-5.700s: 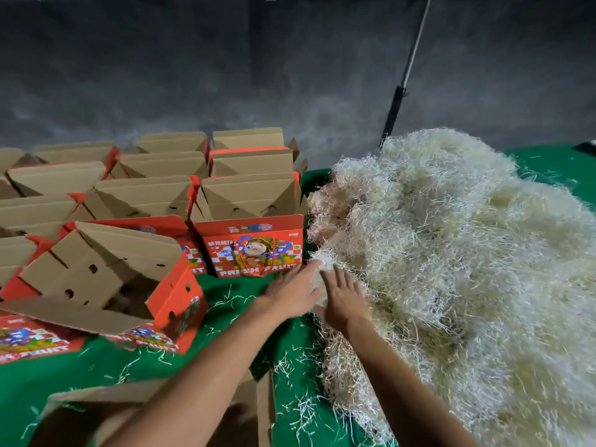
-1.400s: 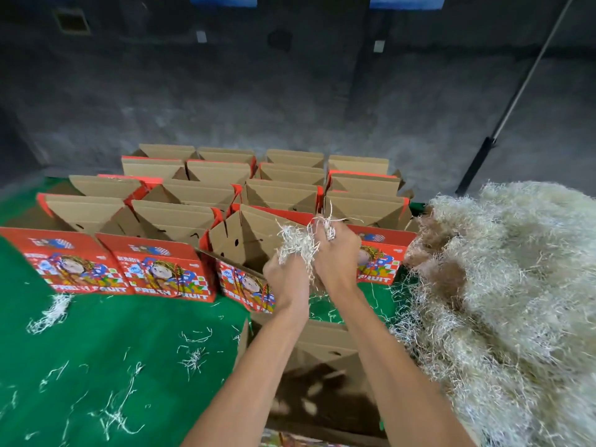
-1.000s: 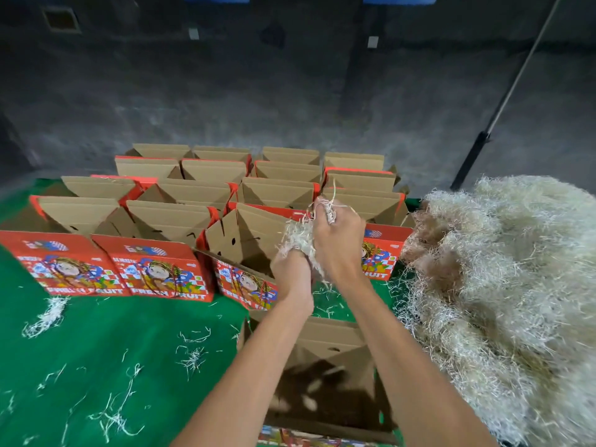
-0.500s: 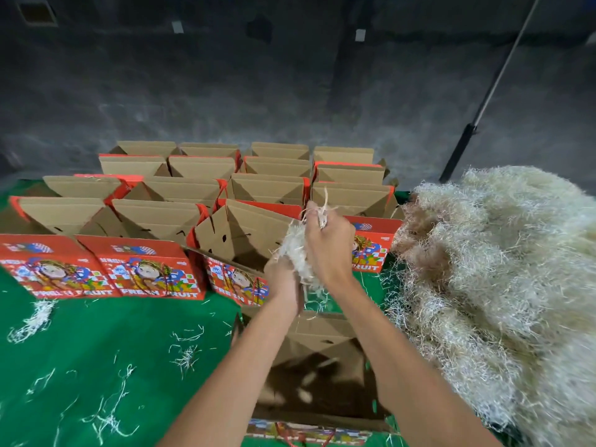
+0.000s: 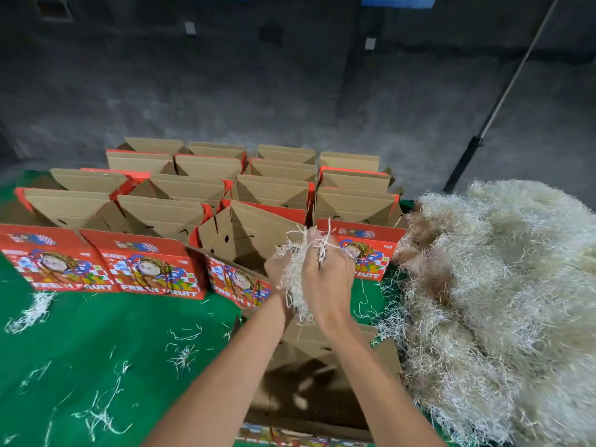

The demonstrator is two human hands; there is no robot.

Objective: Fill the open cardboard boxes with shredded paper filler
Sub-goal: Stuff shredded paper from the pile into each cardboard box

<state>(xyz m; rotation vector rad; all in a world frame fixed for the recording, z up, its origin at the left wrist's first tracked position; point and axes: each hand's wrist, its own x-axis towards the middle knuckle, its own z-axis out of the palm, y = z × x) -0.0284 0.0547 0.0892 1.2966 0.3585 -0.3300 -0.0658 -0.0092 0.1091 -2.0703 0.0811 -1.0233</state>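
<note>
Both hands hold one tuft of pale shredded paper between them, raised over the table. My left hand grips it from the left, my right hand from the right, fingers curled round the strands. Directly below my forearms stands an open cardboard box, brown inside, its bottom dark and mostly hidden by my arms. Just beyond my hands sits a tilted open red box. The big heap of shredded paper lies on the right.
Several open red "Fresh Fruit" boxes stand in rows at the back and left on the green table cover. Loose paper strands are scattered on the cover. A dark wall and a leaning pole lie behind.
My hands came from the heap on the right with a tuft of paper. Over the last second they have sunk slightly and worked the tuft, which now hangs lower between them.
</note>
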